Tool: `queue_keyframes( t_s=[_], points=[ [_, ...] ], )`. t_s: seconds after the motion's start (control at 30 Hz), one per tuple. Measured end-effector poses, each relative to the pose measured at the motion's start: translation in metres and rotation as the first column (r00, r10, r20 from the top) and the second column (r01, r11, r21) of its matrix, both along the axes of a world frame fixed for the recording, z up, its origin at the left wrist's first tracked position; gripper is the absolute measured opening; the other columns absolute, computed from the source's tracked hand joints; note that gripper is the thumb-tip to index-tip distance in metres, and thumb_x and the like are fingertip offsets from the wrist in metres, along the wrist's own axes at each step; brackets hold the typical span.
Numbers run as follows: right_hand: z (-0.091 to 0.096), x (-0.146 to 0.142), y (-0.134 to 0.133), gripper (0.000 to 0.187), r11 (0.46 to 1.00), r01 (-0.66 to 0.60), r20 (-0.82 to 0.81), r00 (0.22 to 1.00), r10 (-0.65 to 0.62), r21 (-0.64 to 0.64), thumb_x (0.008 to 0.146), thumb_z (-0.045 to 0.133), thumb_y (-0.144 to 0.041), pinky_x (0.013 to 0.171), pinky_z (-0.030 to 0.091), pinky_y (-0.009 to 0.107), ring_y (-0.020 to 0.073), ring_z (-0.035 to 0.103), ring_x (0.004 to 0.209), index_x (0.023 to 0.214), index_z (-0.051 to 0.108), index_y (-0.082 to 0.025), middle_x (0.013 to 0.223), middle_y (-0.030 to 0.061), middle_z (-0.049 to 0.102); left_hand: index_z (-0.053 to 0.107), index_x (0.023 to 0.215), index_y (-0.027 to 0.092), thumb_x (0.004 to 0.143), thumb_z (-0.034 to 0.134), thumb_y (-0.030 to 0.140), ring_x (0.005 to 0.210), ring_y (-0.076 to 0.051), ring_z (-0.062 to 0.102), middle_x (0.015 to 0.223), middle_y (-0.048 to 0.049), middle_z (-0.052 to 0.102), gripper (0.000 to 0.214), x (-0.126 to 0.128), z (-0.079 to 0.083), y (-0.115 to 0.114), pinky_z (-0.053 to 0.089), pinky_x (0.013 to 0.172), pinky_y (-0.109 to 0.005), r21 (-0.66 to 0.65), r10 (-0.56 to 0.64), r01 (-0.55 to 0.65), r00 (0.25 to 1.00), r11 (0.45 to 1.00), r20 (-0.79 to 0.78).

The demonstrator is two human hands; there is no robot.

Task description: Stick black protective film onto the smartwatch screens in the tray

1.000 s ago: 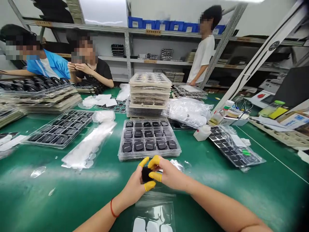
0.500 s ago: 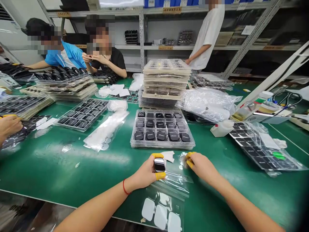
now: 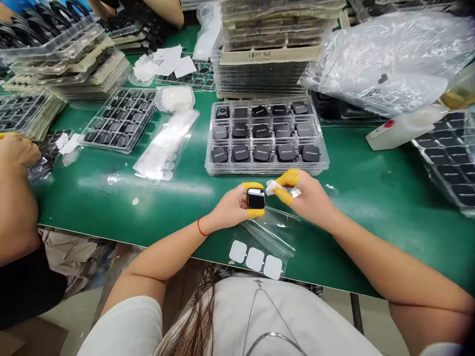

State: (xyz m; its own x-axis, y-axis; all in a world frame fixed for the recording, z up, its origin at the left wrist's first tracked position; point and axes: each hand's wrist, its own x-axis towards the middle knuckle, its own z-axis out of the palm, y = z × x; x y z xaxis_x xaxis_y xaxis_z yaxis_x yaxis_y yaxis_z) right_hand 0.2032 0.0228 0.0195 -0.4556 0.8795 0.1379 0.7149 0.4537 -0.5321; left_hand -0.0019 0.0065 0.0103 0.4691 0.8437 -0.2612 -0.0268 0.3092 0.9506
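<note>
A green-topped workbench [image 3: 352, 252] on a dark leg [image 3: 356, 314], above a pale floor [image 3: 374, 321].

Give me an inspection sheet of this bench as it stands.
Surface: green bench mat.
Job's things: square smartwatch body; white tab; clear plastic bag holding white square pads.
Clutter: tray of black square units; stacked trays; plastic-wrapped bundle; white plastic bottle.
Grips: left hand holds the smartwatch body; right hand pinches the tab; yellow finger cots on both.
Cables: nothing seen.
Surroundings: co-worker's hand at left edge.
</note>
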Motion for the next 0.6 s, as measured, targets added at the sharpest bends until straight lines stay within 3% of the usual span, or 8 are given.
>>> queue_keyframes(
  t_s=[0.07, 0.13, 0.27, 0.43, 0.53, 0.6],
  points=[
    [0.004, -0.005, -0.011, 0.013, 0.967, -0.180, -0.141, 0.968, 0.206, 0.179, 0.094, 0.060, -0.026, 0.078, 0.043, 0.036, 0.0204, 0.056, 0.085, 0.089, 0.073, -0.023, 0.092, 0.0058, 0.067, 0.058, 0.117, 0.018, 0.061, 0.085, 0.019, 0.076, -0.012, 0.061, 0.091, -0.0014, 0.064, 0.063, -0.001, -0.002, -0.001, 0.051, 0.069, -0.026, 0.082, -0.021, 0.026, 0.997, 0.996, -0.068],
    [0.001, -0.013, -0.018, 0.017, 0.911, -0.244, -0.168, 0.935, 0.311, 0.332, 0.096, 0.059, -0.026, 0.074, 0.040, 0.036, 0.0207, 0.053, 0.082, 0.091, 0.074, -0.025, 0.089, 0.0053, 0.068, 0.059, 0.117, 0.017, 0.062, 0.084, 0.022, 0.077, -0.013, 0.061, 0.092, -0.0025, 0.066, 0.061, -0.001, -0.004, -0.002, 0.050, 0.070, -0.026, 0.154, -0.063, 0.083, 0.990, 0.985, -0.129],
    [-0.009, -0.022, -0.017, 0.021, 0.890, -0.106, -0.177, 0.963, 0.202, 0.443, 0.098, 0.053, -0.023, 0.067, 0.037, 0.035, 0.0202, 0.049, 0.075, 0.092, 0.073, -0.022, 0.081, 0.0068, 0.066, 0.057, 0.118, 0.017, 0.067, 0.082, 0.032, 0.085, -0.017, 0.064, 0.099, -0.0056, 0.067, 0.059, -0.001, -0.006, -0.005, 0.053, 0.077, -0.030, 0.154, -0.044, 0.058, 0.995, 0.986, -0.091],
    [-0.010, -0.018, -0.021, 0.022, 0.837, -0.146, -0.147, 0.955, 0.259, 0.528, 0.097, 0.051, -0.016, 0.064, 0.036, 0.033, 0.0192, 0.047, 0.070, 0.086, 0.069, -0.020, 0.074, 0.0058, 0.064, 0.059, 0.117, 0.018, 0.062, 0.085, 0.032, 0.093, -0.021, 0.065, 0.105, -0.0074, 0.067, 0.062, -0.001, -0.008, -0.004, 0.053, 0.085, -0.034, 0.237, -0.115, 0.154, 0.978, 0.959, -0.172],
    [-0.014, -0.017, -0.025, 0.019, 0.846, -0.089, -0.142, 0.971, 0.190, 0.526, 0.096, 0.051, -0.017, 0.063, 0.036, 0.034, 0.0204, 0.047, 0.070, 0.088, 0.068, -0.019, 0.076, 0.0072, 0.064, 0.057, 0.119, 0.018, 0.064, 0.084, 0.035, 0.090, -0.020, 0.064, 0.101, -0.0068, 0.067, 0.064, -0.001, -0.010, -0.003, 0.053, 0.080, -0.032, 0.172, -0.062, 0.083, 0.991, 0.982, -0.122],
    [-0.018, -0.018, -0.026, 0.019, 0.842, -0.116, -0.118, 0.971, 0.208, 0.527, 0.095, 0.051, -0.016, 0.064, 0.036, 0.034, 0.0208, 0.048, 0.071, 0.087, 0.068, -0.019, 0.075, 0.0073, 0.064, 0.056, 0.121, 0.018, 0.064, 0.084, 0.035, 0.092, -0.020, 0.064, 0.104, -0.0078, 0.066, 0.065, -0.002, -0.011, -0.002, 0.053, 0.081, -0.032, 0.179, -0.073, 0.090, 0.992, 0.980, -0.100]
  ],
)
